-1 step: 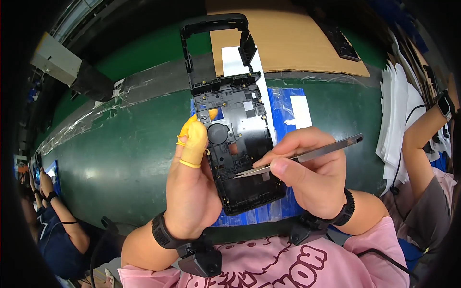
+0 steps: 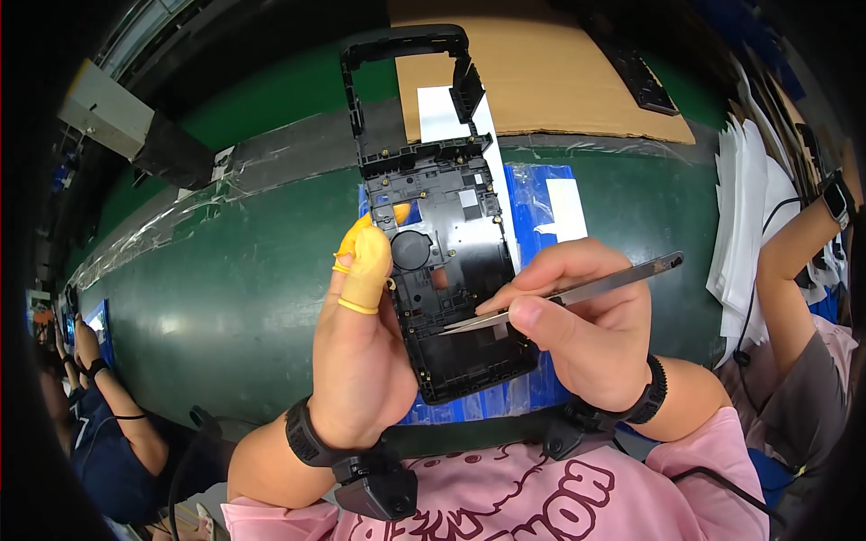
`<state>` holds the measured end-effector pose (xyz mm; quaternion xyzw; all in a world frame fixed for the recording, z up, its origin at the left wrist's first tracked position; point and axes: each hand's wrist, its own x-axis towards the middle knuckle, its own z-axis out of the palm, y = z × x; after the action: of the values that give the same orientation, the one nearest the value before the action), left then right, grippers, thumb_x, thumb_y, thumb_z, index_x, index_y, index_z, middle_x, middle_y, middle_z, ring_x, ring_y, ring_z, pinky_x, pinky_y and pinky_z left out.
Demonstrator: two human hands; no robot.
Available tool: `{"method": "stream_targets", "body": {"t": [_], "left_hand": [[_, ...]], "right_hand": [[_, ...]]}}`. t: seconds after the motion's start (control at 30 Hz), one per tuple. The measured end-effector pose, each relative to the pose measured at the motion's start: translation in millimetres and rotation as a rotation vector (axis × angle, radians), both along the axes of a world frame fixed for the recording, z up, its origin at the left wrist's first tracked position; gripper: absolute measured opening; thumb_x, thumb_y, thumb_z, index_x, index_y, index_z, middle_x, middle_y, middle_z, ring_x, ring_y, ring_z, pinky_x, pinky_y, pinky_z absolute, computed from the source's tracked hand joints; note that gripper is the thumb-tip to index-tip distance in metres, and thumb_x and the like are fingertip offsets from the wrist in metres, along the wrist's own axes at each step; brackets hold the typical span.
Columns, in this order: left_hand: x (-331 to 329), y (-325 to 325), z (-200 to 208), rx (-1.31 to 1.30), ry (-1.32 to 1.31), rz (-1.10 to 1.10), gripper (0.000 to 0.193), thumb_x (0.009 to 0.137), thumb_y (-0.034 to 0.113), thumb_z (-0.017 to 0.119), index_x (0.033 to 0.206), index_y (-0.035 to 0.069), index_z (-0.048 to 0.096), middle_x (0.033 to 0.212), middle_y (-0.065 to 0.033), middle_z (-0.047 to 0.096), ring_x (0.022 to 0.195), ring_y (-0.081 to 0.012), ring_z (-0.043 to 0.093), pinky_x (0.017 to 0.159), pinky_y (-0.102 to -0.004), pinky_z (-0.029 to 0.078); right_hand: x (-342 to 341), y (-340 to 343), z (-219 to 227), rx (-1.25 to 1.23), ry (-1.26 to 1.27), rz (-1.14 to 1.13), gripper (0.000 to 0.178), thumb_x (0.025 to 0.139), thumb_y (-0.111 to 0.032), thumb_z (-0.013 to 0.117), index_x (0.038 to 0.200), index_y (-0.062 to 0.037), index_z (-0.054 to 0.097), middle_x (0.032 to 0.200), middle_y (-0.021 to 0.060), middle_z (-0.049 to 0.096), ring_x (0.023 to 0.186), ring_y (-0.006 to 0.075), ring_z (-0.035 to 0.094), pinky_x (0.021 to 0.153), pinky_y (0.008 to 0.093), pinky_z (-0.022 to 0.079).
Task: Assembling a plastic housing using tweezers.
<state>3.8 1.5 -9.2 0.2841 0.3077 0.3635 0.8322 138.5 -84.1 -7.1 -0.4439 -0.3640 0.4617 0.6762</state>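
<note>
A black plastic device housing (image 2: 469,252), with an open frame at its far end and small brass inserts, is held tilted above the table. My left hand (image 2: 356,361) grips its left edge; yellow finger cots (image 2: 365,270) cover the thumb and a finger, and other fingers are hidden behind the housing. Pinched in my right hand (image 2: 595,334) is a pair of metal tweezers (image 2: 613,278). Their tips reach over the housing's lower part, near a ridge across it. Whether the tips hold anything is too small to tell.
Beneath the housing lies a blue mat (image 2: 541,379) on the green table (image 2: 234,279). Brown cardboard (image 2: 550,81) with a black part (image 2: 645,86) is at the back. White sheets (image 2: 744,216) stand right. A person's arm (image 2: 798,239) is at right, another person (image 2: 108,406) at left.
</note>
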Motion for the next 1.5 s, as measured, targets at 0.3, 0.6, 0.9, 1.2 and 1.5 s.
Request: {"method": "stream_targets", "body": {"t": [0.3,0.6,0.9,1.2,1.5], "left_hand": [[-0.9,-0.9,-0.8,-0.001,0.003,-0.005,0.038,0.090,0.035,0.042,0.118,0.009,0.044,0.104,-0.0062,0.054,0.092,-0.0157,0.052,0.080,-0.0299,0.046],[1.4,-3.8,7.6,-0.023,-0.069,0.039,0.031,0.089,0.021,0.047,0.117,0.008,0.043,0.100,-0.0038,0.055,0.087,-0.0112,0.054,0.076,-0.0269,0.048],[0.7,-3.7,6.9,-0.047,-0.063,0.049,0.031,0.089,0.018,0.047,0.118,0.009,0.043,0.100,-0.0043,0.056,0.085,-0.0111,0.055,0.075,-0.0265,0.049],[2.4,-3.8,8.2,-0.051,-0.050,0.057,0.030,0.089,0.018,0.047,0.118,0.009,0.043,0.099,-0.0042,0.056,0.085,-0.0108,0.055,0.075,-0.0259,0.048],[1.7,-5.0,12.5,0.006,-0.102,-0.011,0.045,0.080,0.008,0.053,0.122,0.009,0.037,0.107,-0.0077,0.052,0.096,-0.0165,0.053,0.083,-0.0298,0.045]], "right_hand": [[-0.1,0.0,-4.6,0.006,0.023,-0.013,0.016,0.078,0.004,0.058,0.093,0.0037,0.052,0.083,0.0117,0.060,0.077,0.0159,0.060,0.067,0.0250,0.048],[3.4,1.3,-5.6,0.027,0.050,-0.001,0.017,0.079,0.003,0.059,0.095,0.0049,0.054,0.084,0.0081,0.060,0.076,0.0099,0.059,0.065,0.0192,0.046],[2.9,0.7,-4.1,0.012,0.125,0.015,0.019,0.078,0.003,0.059,0.096,0.0050,0.053,0.085,0.0109,0.061,0.079,0.0125,0.060,0.068,0.0207,0.049],[2.7,1.4,-3.6,-0.013,0.124,0.013,0.019,0.078,0.003,0.060,0.096,0.0046,0.053,0.085,0.0091,0.060,0.079,0.0117,0.060,0.067,0.0205,0.048],[4.7,1.7,-4.5,-0.034,0.109,0.023,0.019,0.078,0.003,0.059,0.097,0.0040,0.054,0.084,0.0075,0.061,0.077,0.0091,0.058,0.066,0.0190,0.046]]}}
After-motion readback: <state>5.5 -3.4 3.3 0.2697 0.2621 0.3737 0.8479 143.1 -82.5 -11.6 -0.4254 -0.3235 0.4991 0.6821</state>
